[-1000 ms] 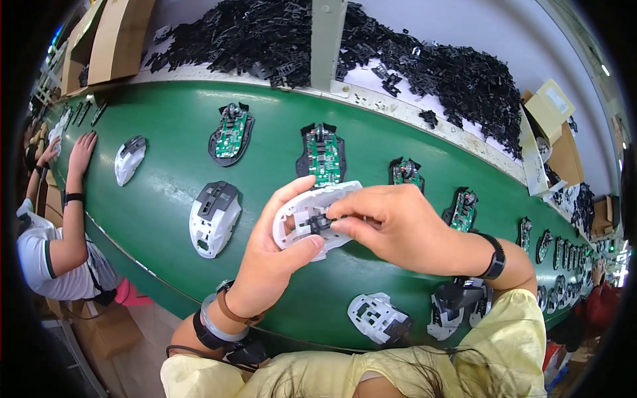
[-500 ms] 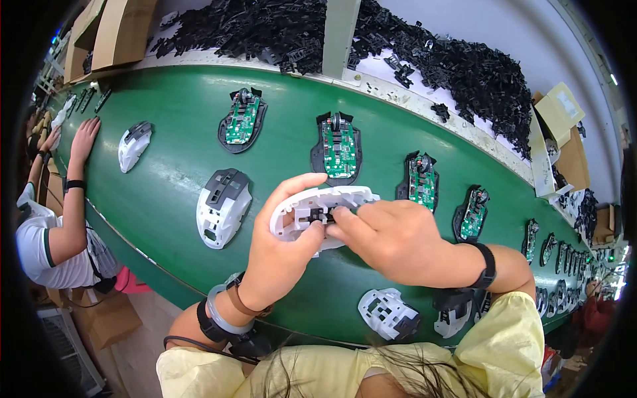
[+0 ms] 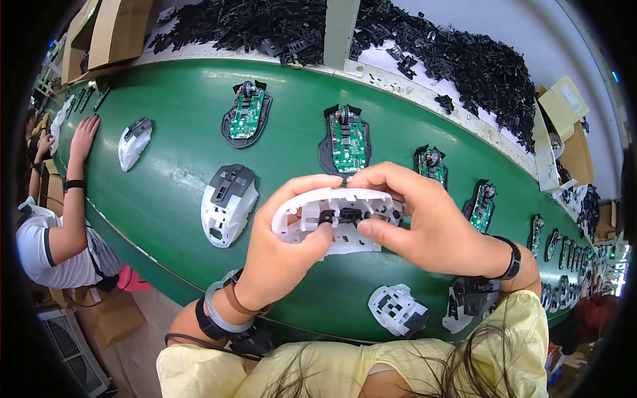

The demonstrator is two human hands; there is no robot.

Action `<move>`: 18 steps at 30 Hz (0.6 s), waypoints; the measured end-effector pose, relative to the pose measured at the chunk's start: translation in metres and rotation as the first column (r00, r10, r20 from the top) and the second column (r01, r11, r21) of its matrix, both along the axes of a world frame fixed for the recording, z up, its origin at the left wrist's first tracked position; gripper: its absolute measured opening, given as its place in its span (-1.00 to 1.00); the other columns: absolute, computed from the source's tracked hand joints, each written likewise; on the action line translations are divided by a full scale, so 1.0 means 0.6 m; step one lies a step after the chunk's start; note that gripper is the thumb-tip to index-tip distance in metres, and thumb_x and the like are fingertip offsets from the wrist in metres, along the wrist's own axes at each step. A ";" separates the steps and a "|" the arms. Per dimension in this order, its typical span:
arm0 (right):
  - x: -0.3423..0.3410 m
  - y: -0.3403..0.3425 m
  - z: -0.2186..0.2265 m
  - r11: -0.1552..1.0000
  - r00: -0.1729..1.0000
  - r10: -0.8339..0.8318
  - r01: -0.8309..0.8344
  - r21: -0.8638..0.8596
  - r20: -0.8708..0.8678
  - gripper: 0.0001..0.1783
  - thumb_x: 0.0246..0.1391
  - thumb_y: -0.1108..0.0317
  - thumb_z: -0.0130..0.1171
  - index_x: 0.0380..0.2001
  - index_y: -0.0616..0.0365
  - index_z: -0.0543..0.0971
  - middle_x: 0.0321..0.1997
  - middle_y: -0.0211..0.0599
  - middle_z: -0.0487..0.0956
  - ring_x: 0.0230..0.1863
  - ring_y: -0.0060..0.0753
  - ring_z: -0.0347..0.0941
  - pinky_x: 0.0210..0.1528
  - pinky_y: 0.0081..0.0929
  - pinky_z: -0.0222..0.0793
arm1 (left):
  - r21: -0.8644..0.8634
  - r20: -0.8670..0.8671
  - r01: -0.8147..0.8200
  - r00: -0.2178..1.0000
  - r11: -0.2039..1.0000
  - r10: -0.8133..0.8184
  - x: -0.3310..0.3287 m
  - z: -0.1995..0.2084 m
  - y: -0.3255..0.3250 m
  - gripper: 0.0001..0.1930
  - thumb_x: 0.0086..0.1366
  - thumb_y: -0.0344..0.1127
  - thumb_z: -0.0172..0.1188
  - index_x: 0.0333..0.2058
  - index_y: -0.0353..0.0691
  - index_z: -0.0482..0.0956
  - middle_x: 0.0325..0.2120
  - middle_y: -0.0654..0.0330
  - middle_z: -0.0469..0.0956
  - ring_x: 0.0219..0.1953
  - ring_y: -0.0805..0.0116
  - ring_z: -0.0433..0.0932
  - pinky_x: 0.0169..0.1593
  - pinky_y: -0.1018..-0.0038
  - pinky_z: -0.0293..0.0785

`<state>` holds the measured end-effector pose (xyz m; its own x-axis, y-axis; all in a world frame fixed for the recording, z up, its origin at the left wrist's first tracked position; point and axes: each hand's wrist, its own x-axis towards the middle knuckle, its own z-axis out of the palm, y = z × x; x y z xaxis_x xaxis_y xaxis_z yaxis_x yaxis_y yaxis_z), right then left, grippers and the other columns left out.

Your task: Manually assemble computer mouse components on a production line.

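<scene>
My left hand [image 3: 277, 251] is closed around the left end of a white computer mouse shell [image 3: 352, 248], its hollow inside turned toward me. The thumb reaches into the shell beside a small black plastic part [image 3: 349, 214] seated there. My right hand [image 3: 443, 225] grips the right end of the same shell, its fingers along the upper rim and its thumb on the inside near the black part. Whether that thumb presses the part is hard to tell. Just beyond the shell, on the green work surface [image 3: 172, 99], lies a dark mouse base with a green circuit board [image 3: 349, 142].
More bases with boards [image 3: 247, 116] line the surface on both sides. A white and grey mouse shell [image 3: 229, 205] lies to the left, others [image 3: 399, 310] near my right forearm. Black plastic parts [image 3: 458, 73] are heaped behind the far ledge. Another person's hand [image 3: 84, 136] rests far left.
My right hand has shifted from reaching into the shell's middle to gripping its right end. The black part inside is now more exposed. Boards and shells appear slightly further right.
</scene>
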<state>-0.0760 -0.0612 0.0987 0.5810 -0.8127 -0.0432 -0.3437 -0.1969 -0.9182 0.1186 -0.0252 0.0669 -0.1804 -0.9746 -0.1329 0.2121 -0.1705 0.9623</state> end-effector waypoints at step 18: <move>-0.001 0.004 -0.013 0.987 0.988 -0.134 0.127 0.095 0.071 -0.53 -0.05 0.44 0.30 -0.05 0.21 0.39 -0.14 -0.29 0.45 -0.03 -0.43 0.36 0.03 -0.38 0.32 | -0.014 -0.018 -0.061 0.998 0.998 0.061 0.006 0.007 0.000 -0.58 0.08 -0.62 0.01 -0.02 -0.32 0.43 -0.23 0.26 0.49 -0.25 0.60 0.47 -0.20 0.58 0.49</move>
